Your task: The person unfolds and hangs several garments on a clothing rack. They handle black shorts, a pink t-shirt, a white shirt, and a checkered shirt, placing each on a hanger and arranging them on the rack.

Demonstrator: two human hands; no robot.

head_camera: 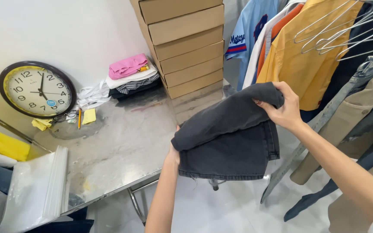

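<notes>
I hold a folded dark grey denim garment (229,138) in the air, just off the right edge of a steel table (121,142). My right hand (281,108) grips its upper right fold. My left hand (173,153) supports it from beneath at the lower left, mostly hidden behind the cloth. The garment hangs doubled over, its hem facing down.
A stack of cardboard boxes (186,43) stands at the table's back, beside folded clothes (130,75). A round wall clock (37,89) leans at the left. Clear plastic bags (35,190) lie at the front left. Shirts and trousers hang on a rack (324,56) to the right, with wire hangers.
</notes>
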